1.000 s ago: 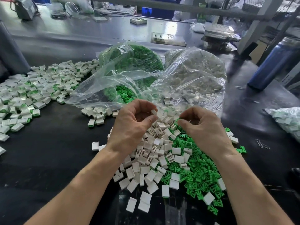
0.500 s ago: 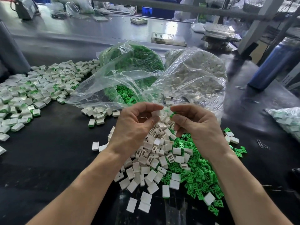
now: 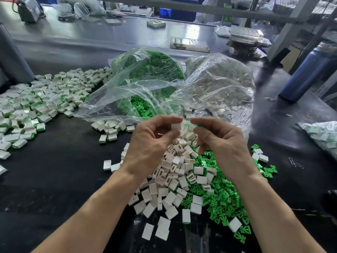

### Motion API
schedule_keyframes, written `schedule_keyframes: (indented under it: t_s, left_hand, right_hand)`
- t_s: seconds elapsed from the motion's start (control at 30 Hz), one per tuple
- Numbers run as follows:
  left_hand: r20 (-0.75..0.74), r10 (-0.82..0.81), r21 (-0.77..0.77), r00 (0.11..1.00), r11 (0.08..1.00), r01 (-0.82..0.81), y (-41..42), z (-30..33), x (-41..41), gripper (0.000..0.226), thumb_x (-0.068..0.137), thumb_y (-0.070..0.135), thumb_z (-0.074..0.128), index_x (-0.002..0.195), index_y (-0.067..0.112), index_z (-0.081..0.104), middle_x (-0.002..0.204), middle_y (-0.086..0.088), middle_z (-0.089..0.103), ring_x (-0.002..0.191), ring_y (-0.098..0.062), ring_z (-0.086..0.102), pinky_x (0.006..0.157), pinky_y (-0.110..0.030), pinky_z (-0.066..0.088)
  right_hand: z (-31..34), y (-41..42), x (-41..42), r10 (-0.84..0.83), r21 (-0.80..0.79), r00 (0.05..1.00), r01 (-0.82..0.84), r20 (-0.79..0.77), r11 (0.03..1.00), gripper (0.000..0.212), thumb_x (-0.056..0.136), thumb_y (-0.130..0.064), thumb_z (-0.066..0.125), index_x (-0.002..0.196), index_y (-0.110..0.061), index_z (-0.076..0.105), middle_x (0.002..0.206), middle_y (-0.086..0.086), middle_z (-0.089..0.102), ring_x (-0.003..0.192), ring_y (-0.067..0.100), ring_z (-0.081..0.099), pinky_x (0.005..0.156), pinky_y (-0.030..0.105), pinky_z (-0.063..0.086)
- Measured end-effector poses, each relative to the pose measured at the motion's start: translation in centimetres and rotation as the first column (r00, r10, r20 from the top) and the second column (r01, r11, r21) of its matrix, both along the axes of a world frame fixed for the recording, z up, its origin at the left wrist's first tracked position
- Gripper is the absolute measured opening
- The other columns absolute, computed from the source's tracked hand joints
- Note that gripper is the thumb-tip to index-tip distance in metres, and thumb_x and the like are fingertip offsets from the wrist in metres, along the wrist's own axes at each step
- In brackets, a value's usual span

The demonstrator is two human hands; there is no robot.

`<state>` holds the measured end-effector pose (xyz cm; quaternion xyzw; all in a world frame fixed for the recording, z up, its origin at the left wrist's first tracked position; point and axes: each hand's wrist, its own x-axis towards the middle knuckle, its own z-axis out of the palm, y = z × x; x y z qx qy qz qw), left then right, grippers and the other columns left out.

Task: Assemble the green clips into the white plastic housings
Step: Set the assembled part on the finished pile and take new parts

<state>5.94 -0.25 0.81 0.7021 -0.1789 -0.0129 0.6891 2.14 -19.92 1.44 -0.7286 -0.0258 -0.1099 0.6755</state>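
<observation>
A dark workbench (image 3: pixel 54 179) fills a cluttered workshop, with grey table surface and metal frames behind. At twelve o'clock two clear plastic bags lie slumped with mouths open toward the person: the bag of green clips (image 3: pixel 145 73) on the left and the bag of white housings (image 3: pixel 218 88) on the right, touching each other. At ten o'clock a wide spread of assembled pieces (image 3: pixel 36 106) runs to the left edge. At six o'clock loose white housings (image 3: pixel 169 189) heap against a pile of loose green clips (image 3: pixel 222 198). Bare dark bench lies at eight o'clock, between the spread and the heap, and at three o'clock. A blue bottle (image 3: pixel 308 73) stands at two o'clock. The left hand (image 3: pixel 151 145) pinches one white housing (image 3: pixel 176 126) between thumb and fingers above the heap. The right hand (image 3: pixel 224 143) pinches a green clip (image 3: pixel 199 124), just beside the housing, not touching. Which way either piece's long axis runs is unclear.
</observation>
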Motion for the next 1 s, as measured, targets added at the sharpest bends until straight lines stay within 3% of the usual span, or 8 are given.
schedule_keyframes:
  t_s: [0.13, 0.33, 0.43, 0.57, 0.67, 0.83, 1.0]
  left_hand:
    - [-0.015, -0.023, -0.068, 1.0, 0.997, 0.022, 0.0, 0.0, 0.2, 0.027, 0.093, 0.001, 0.072, 0.11, 0.021, 0.075, 0.1, -0.001, 0.078, 0.088, -0.017, 0.075, 0.078, -0.023, 0.059]
    - [-0.062, -0.096, -0.179, 0.993, 0.98, 0.084, -0.1, 0.4, 0.2, 0.02, 0.094, 0.014, 0.069, 0.114, 0.013, 0.069, 0.106, -0.007, 0.079, 0.088, -0.028, 0.077, 0.074, -0.029, 0.062]
    - [-0.074, -0.125, -0.201, 0.989, 0.974, 0.108, -0.2, 0.5, 0.3, 0.015, 0.1, 0.011, 0.062, 0.115, 0.011, 0.066, 0.109, -0.007, 0.079, 0.09, -0.029, 0.078, 0.073, -0.029, 0.062]
    - [-0.072, -0.156, -0.193, 0.985, 0.971, 0.139, -0.3, 0.6, 0.1, 0.015, 0.099, 0.013, 0.061, 0.113, 0.012, 0.066, 0.107, -0.006, 0.079, 0.091, -0.028, 0.078, 0.074, -0.031, 0.063]
    - [-0.057, -0.138, -0.165, 0.989, 0.978, 0.127, -0.3, 0.7, 0.0, 0.019, 0.094, 0.016, 0.067, 0.112, 0.013, 0.068, 0.102, -0.008, 0.079, 0.089, -0.025, 0.077, 0.075, -0.031, 0.063]
    - [0.028, -0.073, 0.041, 0.997, 0.997, 0.072, -0.2, 0.4, -0.1, 0.024, 0.093, 0.006, 0.074, 0.109, 0.023, 0.071, 0.097, -0.002, 0.074, 0.085, -0.02, 0.071, 0.077, -0.027, 0.059]
    - [0.044, -0.094, 0.008, 0.995, 0.996, 0.094, -0.4, 0.7, -0.4, 0.023, 0.088, 0.013, 0.079, 0.109, 0.02, 0.073, 0.095, -0.003, 0.074, 0.083, -0.02, 0.071, 0.075, -0.028, 0.061]
  right_hand:
    - [-0.2, 0.2, 0.1, 0.004, -0.007, 1.0, -0.004, -0.001, 1.0, 0.027, 0.097, -0.008, 0.069, 0.121, -0.021, 0.073, 0.079, -0.002, 0.069, 0.067, 0.017, 0.062, 0.06, 0.029, 0.058]
    - [0.2, 0.9, -0.1, 0.002, 0.072, 0.999, -0.006, 0.051, 0.997, 0.018, 0.084, -0.014, 0.077, 0.101, -0.013, 0.072, 0.083, 0.0, 0.072, 0.069, 0.015, 0.065, 0.058, 0.025, 0.056]
    - [0.1, 1.2, -0.1, 0.002, 0.061, 0.995, -0.008, 0.096, 0.998, 0.015, 0.088, -0.005, 0.077, 0.098, -0.016, 0.074, 0.084, 0.001, 0.074, 0.066, 0.014, 0.064, 0.057, 0.025, 0.056]
    - [0.2, 1.4, -0.2, 0.021, 0.035, 0.993, -0.026, 0.118, 0.999, 0.015, 0.093, 0.0, 0.073, 0.102, -0.013, 0.073, 0.093, 0.001, 0.079, 0.068, 0.014, 0.065, 0.058, 0.028, 0.056]
    - [0.2, 1.5, -0.3, 0.005, 0.044, 0.991, -0.01, 0.131, 0.999, 0.014, 0.091, -0.005, 0.074, 0.101, -0.014, 0.074, 0.086, -0.002, 0.076, 0.068, 0.013, 0.064, 0.058, 0.029, 0.056]
    - [0.1, 1.5, -0.3, -0.002, -0.004, 0.99, 0.003, 0.142, 1.0, 0.016, 0.092, -0.005, 0.075, 0.102, -0.016, 0.074, 0.088, 0.0, 0.074, 0.071, 0.014, 0.065, 0.06, 0.03, 0.057]
    - [-0.3, 1.4, -0.1, 0.009, -0.069, 0.993, -0.001, 0.114, 0.998, 0.014, 0.092, -0.009, 0.075, 0.104, -0.015, 0.074, 0.093, 0.003, 0.074, 0.076, 0.02, 0.067, 0.061, 0.039, 0.057]
